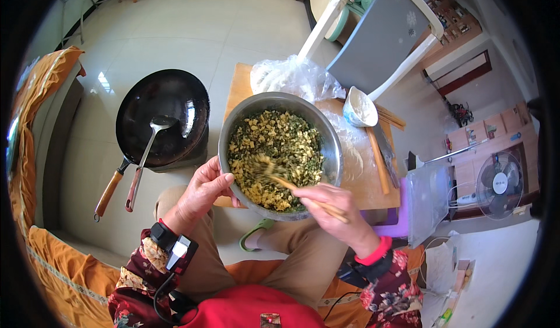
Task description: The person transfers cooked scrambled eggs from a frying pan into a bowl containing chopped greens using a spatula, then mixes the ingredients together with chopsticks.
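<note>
A wide steel bowl (334,153) holds a mix of chopped dark greens and yellow crumbled pieces that look like scrambled egg (253,139). My left hand (205,185) grips the bowl's near left rim, thumb on the outside edge. In my right hand (334,210) is a pair of wooden chopsticks (284,182), their far ends down in the filling. The mix around those tips is blurred, so they are in motion. Part of the bowl's near right rim is hidden behind my right hand.
Beneath the bowl is a wooden board (236,80), dusted with flour at right. A plastic bag (293,78), a flour-coated bowl (361,108), a rolling pin (378,161) and a knife (387,153) lie around it. Left stands a black wok (153,96) with a spatula (146,153). A chair (376,34) stands behind.
</note>
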{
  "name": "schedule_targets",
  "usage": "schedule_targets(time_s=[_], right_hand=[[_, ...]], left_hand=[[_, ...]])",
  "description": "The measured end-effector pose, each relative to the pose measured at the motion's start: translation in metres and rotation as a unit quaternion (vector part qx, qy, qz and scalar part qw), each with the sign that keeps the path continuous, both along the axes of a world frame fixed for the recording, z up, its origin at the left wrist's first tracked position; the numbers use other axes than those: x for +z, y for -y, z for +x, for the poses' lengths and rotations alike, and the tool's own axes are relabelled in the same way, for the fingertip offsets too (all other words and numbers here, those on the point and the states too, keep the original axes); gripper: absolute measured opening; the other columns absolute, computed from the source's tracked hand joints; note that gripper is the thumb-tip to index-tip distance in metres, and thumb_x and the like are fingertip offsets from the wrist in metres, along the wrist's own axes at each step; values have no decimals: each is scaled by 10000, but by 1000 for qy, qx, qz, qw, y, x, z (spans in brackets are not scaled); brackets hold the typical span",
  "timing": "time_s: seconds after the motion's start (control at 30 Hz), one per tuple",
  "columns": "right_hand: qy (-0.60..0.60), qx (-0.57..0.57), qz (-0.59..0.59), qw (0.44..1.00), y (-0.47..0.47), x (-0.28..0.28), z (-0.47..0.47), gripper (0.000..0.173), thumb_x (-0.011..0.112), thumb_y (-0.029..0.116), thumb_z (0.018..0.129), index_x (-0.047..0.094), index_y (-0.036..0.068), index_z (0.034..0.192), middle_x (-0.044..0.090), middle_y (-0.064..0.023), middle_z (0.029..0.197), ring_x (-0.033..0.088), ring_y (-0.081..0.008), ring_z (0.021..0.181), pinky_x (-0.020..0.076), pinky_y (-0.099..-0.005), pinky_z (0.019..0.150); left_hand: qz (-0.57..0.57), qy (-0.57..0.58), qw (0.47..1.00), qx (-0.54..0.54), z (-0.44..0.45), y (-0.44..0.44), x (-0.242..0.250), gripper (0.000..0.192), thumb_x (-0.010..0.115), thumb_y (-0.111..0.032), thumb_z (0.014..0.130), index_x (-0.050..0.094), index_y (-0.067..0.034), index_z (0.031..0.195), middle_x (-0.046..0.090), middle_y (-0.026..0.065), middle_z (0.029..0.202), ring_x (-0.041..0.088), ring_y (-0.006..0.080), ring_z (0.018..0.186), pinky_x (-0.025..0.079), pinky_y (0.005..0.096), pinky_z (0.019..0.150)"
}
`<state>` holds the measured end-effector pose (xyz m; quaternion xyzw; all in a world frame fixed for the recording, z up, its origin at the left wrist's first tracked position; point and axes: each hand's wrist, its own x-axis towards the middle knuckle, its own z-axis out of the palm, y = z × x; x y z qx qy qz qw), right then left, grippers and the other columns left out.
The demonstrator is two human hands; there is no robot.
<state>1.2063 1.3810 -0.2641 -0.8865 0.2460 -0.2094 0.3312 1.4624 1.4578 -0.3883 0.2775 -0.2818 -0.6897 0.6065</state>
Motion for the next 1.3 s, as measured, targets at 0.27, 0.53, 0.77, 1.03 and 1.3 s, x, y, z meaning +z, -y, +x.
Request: schedule_targets(time_s=[0.27,0.53,0.77,1.03,1.3], right_hand=[[-15,-111,-37,993,40,-6,7,178,595,27,893,693,41,1040,708,-98,915,664,-145,806,523,-265,698],[11,-32,-35,999,23,-19,31,207,598,40,893,674,34,1086,699,-112,934,664,-167,788,535,-279,681],[147,-222,153,952,33,-10,-28,206,544,28,935,649,-21,1106,697,-131,984,666,-148,791,542,-238,722],[84,-273,74,956,46,-28,-7,212,548,55,944,634,-30,1117,701,-124,944,664,-136,791,544,-247,729],[70,-86,16,994,13,-24,43,209,607,41,889,646,42,1094,701,-135,934,686,-173,774,561,-268,616]], left_hand=[[-7,-1,1000,18,-2,0,0,258,622,-169,919,484,-43,1096,643,100,969,684,204,692,589,300,553],[-4,10,1000,12,-5,1,5,273,620,-179,922,477,-36,1106,644,101,958,683,200,683,588,299,554],[-5,6,1000,11,-5,0,7,252,611,-176,929,476,-38,1090,646,97,945,684,200,669,586,288,553],[-4,13,1000,2,-3,0,5,263,603,-168,934,480,-35,1126,645,102,975,683,194,683,569,275,527],[-1,23,1000,-12,-3,-2,2,262,594,-156,938,487,-25,1139,653,102,945,678,192,670,558,266,513]])
